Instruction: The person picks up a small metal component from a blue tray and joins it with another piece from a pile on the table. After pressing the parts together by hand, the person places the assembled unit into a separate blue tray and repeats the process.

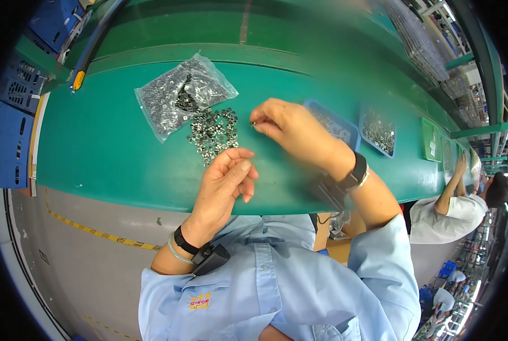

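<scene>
My right hand (279,122) is raised over the green bench, thumb and fingertips pinched on a small metal part (253,123); its exact kind is too small to make out. Nearer to me, my left hand (230,176) is half closed, thumb against curled fingers, and whatever it may hold is hidden. Just beyond it lies a loose pile of small shiny metal pieces (214,133). A clear plastic bag (166,102) full of similar pieces rests behind the pile, its mouth towards the pile.
To the right stand a blue tray (353,136) of metal parts, a second blue tray (391,152) with small parts, and a green tray (432,139). A co-worker (450,213) sits farther right. Blue crates (9,142) are stacked at the left beside the green bench (95,165).
</scene>
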A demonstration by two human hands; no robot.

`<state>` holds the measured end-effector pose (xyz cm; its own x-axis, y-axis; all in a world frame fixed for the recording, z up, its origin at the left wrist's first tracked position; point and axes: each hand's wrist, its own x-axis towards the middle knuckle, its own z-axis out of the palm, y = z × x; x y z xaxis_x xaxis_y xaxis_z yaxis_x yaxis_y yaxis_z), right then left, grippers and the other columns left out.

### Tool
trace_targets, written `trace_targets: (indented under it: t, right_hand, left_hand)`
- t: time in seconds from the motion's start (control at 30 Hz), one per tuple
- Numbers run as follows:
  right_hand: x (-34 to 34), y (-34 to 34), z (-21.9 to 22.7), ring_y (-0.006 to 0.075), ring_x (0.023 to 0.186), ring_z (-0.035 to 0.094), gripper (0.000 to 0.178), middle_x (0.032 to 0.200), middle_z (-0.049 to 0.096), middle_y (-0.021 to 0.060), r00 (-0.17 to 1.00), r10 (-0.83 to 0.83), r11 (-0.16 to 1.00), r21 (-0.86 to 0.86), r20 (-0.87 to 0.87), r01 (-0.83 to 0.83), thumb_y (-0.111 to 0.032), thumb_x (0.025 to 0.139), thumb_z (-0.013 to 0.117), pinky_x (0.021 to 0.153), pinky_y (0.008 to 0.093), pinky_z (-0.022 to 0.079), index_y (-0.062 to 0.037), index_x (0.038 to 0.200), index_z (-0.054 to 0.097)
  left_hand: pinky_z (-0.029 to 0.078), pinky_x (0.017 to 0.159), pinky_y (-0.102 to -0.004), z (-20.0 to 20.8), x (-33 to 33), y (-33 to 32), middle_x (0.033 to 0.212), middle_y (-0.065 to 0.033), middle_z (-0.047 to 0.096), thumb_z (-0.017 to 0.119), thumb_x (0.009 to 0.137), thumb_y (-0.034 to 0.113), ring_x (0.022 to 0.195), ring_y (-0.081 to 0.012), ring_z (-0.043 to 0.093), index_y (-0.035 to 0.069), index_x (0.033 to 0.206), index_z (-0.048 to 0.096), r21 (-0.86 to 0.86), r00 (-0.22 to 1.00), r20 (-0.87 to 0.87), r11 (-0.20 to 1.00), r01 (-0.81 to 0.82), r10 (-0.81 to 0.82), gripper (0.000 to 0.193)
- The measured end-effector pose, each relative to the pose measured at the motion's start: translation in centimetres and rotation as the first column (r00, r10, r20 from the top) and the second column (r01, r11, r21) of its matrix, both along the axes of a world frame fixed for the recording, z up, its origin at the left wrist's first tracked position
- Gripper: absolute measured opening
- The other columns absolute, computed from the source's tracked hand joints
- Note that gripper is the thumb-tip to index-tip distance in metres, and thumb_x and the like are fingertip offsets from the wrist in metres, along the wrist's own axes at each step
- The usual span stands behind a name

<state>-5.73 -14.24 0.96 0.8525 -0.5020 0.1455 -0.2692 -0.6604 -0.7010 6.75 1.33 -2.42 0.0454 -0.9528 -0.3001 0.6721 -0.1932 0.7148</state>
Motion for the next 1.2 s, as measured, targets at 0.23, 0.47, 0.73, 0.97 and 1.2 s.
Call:
trace_targets:
  t: [0.23,0.47,0.73,0.97,1.2]
  right_hand:
    - [-3.0,1.8,-1.5,0.0278,0.077,0.058,0.024,0.085,0.058,0.0105,1.0,0.007,0.995,-0.097,0.025,-0.004,-0.004,0.079,0.06,0.066,0.0372,0.048,-0.003,0.103,0.057]
    - [-4.4,3.0,-0.1,0.0267,0.08,0.056,0.036,0.087,0.059,0.0083,0.995,0.059,0.99,-0.134,0.084,-0.047,-0.003,0.077,0.062,0.07,0.0375,0.046,-0.0067,0.112,0.054]
    - [-5.1,4.4,0.6,0.0265,0.083,0.056,0.036,0.089,0.06,0.0077,0.992,-0.005,0.981,-0.193,0.129,0.03,-0.005,0.073,0.067,0.072,0.037,0.045,-0.0078,0.107,0.056]
    - [-5.9,5.6,-0.5,0.0261,0.085,0.056,0.027,0.089,0.059,0.0065,0.945,-0.122,0.969,-0.168,0.304,0.179,-0.006,0.071,0.07,0.072,0.0366,0.045,-0.0074,0.096,0.06]
    - [-6.2,6.1,-0.1,0.0254,0.083,0.056,0.021,0.089,0.057,0.0054,0.931,-0.147,0.951,-0.21,0.333,0.226,-0.007,0.07,0.071,0.071,0.0354,0.045,-0.0092,0.089,0.061]
  left_hand:
    - [0.041,0.048,-0.0222,-0.3,-1.5,-1.4,0.082,-0.0057,0.056,0.05,0.093,0.013,0.057,-0.0095,0.051,0.002,0.109,0.049,0.006,0.999,0.045,1.0,-0.016,0.016,0.02]
    - [0.039,0.045,-0.0202,0.2,-2.3,-1.7,0.08,-0.0053,0.058,0.053,0.093,0.015,0.054,-0.0083,0.05,0.001,0.105,0.052,0.021,0.975,0.22,1.0,-0.012,0.007,0.019]
    - [0.039,0.045,-0.0203,0.8,-2.4,-1.5,0.077,-0.0057,0.059,0.053,0.093,0.016,0.055,-0.0083,0.051,0.001,0.1,0.056,-0.026,0.998,0.051,0.999,0.043,-0.042,0.017]
    - [0.04,0.046,-0.021,1.0,-2.8,-1.1,0.079,-0.007,0.061,0.053,0.093,0.017,0.055,-0.0094,0.052,0.002,0.102,0.056,-0.06,0.998,0.033,0.996,0.061,-0.059,0.018]
    - [0.04,0.047,-0.0211,1.2,-3.1,-1.0,0.081,-0.0079,0.062,0.054,0.092,0.018,0.056,-0.0101,0.053,0.002,0.106,0.056,-0.09,0.989,-0.073,0.988,0.124,-0.131,0.021]
